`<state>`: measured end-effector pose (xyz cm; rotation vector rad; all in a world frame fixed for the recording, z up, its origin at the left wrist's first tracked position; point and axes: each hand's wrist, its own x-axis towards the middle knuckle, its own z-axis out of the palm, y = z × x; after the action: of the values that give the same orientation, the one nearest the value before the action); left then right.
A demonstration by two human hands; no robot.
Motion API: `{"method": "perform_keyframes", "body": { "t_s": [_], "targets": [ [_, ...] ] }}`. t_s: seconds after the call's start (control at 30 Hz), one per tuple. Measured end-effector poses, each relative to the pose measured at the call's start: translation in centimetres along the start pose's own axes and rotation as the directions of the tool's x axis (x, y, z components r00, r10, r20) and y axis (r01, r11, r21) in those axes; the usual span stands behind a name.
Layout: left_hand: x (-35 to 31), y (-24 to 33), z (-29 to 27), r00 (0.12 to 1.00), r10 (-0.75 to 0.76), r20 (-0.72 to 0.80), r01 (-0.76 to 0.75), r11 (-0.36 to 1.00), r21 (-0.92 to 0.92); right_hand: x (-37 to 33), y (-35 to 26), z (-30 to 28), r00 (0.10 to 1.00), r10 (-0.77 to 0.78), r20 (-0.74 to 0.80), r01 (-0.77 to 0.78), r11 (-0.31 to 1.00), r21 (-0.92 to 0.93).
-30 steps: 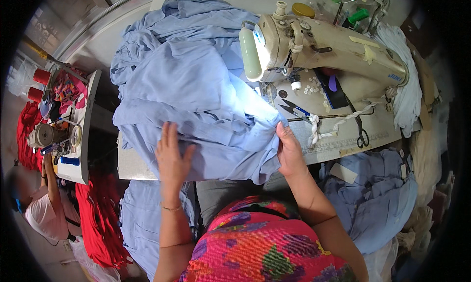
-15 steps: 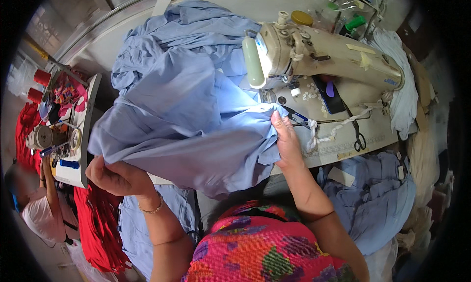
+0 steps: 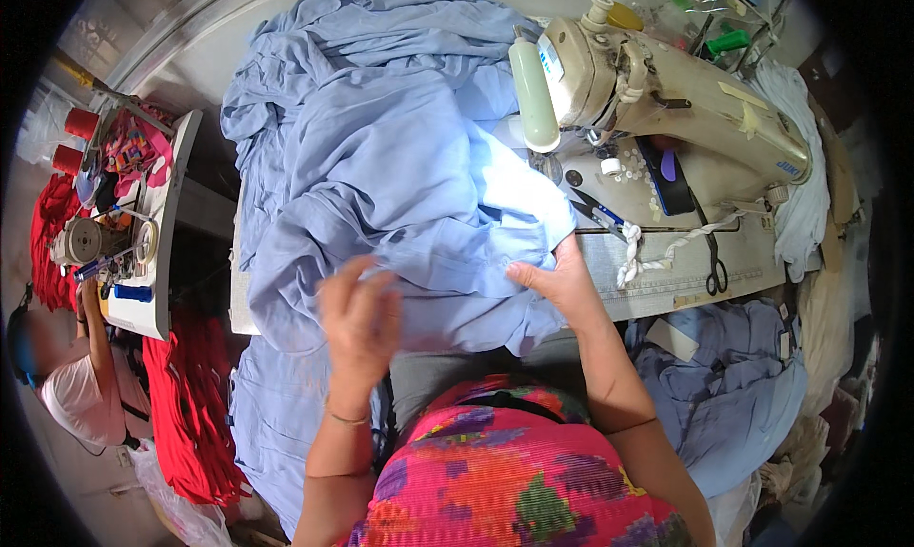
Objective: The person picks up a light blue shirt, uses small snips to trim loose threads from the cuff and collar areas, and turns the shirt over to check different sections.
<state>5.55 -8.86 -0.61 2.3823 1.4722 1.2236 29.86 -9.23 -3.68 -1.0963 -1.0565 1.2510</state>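
Note:
A light blue garment [image 3: 381, 166] lies bunched over the sewing table, its right part lit brightly under the sewing machine's lamp. My right hand [image 3: 564, 278] grips its right edge, thumb on top and fingers underneath. Over the garment's near left part is my left hand [image 3: 360, 323]; motion smears its fingers, and whether it touches the cloth is unclear. Beyond my right hand stands the beige sewing machine [image 3: 685, 95] with a pale green lamp [image 3: 535, 95]. Blue-handled thread snips [image 3: 598, 210] lie close to that hand.
Black scissors [image 3: 715, 261], a white braided cord [image 3: 671, 252], a dark phone [image 3: 674, 193] and small buttons [image 3: 633, 161] lie right of the garment. Folded blue garments [image 3: 719, 395] sit at lower right, red ones [image 3: 190, 414] at lower left. A co-worker [image 3: 86, 395] sits at another machine.
My left hand has left the garment's raised left edge and moved right, toward my body's middle. That side of the cloth has dropped onto the table. My right hand still grips its edge.

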Motion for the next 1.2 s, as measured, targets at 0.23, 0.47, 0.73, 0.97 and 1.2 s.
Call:
{"method": "perform_keyframes", "body": {
  "t_s": [0.23, 0.47, 0.73, 0.97, 1.2],
  "targets": [
    [-0.4, 1.5, 5.0, 0.957, 0.106, 0.270, -0.016, 0.948, -0.317, -0.2, 1.4, -0.4, 0.998, -0.032, -0.051, 0.024, 0.989, -0.147],
    [1.1, 3.0, 6.5, 0.962, -0.070, 0.262, 0.162, 0.925, -0.345, -0.2, 1.3, 0.0, 0.988, 0.056, -0.144, -0.038, 0.992, 0.121],
    [1.7, 3.6, 7.8, 0.980, -0.028, 0.195, 0.115, 0.887, -0.448, -0.2, 0.4, 0.0, 0.984, 0.168, -0.059, -0.133, 0.913, 0.385],
    [1.7, 3.8, 8.8, 0.992, 0.096, 0.081, -0.062, 0.934, -0.353, -0.4, 0.4, 0.4, 0.988, 0.131, -0.086, -0.096, 0.940, 0.328],
    [1.4, 1.7, 7.6, 0.875, -0.431, 0.221, 0.412, 0.421, -0.808, -0.1, 1.1, -0.3, 0.991, 0.102, -0.085, -0.065, 0.932, 0.355]
  ]
}}
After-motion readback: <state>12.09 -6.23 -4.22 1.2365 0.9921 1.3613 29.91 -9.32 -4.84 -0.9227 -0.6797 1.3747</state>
